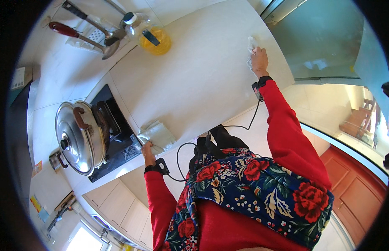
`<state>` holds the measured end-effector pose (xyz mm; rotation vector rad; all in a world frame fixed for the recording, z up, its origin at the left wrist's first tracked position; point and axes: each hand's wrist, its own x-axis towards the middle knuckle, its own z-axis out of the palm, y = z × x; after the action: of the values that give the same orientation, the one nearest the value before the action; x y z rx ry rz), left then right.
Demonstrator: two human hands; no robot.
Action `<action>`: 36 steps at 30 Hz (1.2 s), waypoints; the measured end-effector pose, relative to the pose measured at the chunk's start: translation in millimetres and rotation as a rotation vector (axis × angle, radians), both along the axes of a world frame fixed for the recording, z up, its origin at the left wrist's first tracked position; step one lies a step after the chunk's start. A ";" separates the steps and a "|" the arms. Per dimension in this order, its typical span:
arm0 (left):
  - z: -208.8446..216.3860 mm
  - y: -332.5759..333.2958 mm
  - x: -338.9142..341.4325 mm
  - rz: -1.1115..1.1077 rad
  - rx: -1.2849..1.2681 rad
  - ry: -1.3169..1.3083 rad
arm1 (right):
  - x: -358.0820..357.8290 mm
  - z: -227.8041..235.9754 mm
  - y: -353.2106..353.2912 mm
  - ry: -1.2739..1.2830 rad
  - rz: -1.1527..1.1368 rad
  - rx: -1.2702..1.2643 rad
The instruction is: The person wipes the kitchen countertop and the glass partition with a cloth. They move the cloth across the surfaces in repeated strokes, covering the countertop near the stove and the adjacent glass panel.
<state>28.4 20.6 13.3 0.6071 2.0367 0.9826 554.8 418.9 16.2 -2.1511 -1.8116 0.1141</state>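
Note:
My right hand (259, 62) reaches out to the far right of the pale countertop (194, 62). Its fingers are closed on a crumpled white cloth (251, 43), which lies against the surface near the right edge. At the counter's front edge, beside the black cooktop, my left hand (149, 154) rests with its fingers at the corner of a folded pale cloth (157, 136). That hand looks loosely open, its fingers partly hidden. The folded cloth lies flat on the counter.
A large lidded steel pot (77, 136) stands on the black cooktop (119, 146) at left. Behind are a jug of yellow oil (154, 40), a red-handled ladle (83, 38) and a black-handled utensil (88, 17). Greenish glass (317, 37) borders the counter's right end. Wrist-worn devices trail black cables (247, 126).

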 end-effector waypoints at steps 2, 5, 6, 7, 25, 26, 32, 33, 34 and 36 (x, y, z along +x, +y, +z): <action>3.1 0.5 -0.3 -0.080 -0.046 0.119 | 7.3 2.9 4.2 0.105 0.053 0.007; 3.5 1.8 -1.4 -0.104 -0.055 0.153 | 22.6 10.5 37.2 0.162 0.054 -0.089; 3.9 2.8 -2.5 -0.082 -0.057 0.151 | 24.0 11.4 49.5 0.167 0.025 -0.123; 3.0 3.2 0.9 -0.066 0.021 0.143 | 25.2 11.8 56.6 0.186 0.010 -0.111; 24.4 23.5 18.7 0.197 -0.080 -0.109 | 31.3 22.0 76.2 0.057 0.270 -0.237; 23.6 22.7 17.2 0.148 -0.056 -0.032 | 31.7 22.6 76.5 0.028 0.237 -0.257; 16.3 17.4 7.3 0.052 -0.130 -0.002 | 32.7 26.3 75.4 0.005 0.382 -0.366; 13.8 16.9 8.4 0.178 -0.108 -0.146 | 33.1 27.2 75.0 0.025 0.371 -0.400; 13.2 14.9 9.1 0.211 -0.108 -0.158 | 32.7 28.1 76.1 0.014 0.356 -0.312; 10.4 14.9 9.3 0.266 -0.065 -0.194 | 31.0 30.0 77.7 -0.054 0.289 -0.268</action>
<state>37.6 35.5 23.7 0.1995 1.9976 1.0787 585.9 496.6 46.2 -2.0598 -2.2417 0.3891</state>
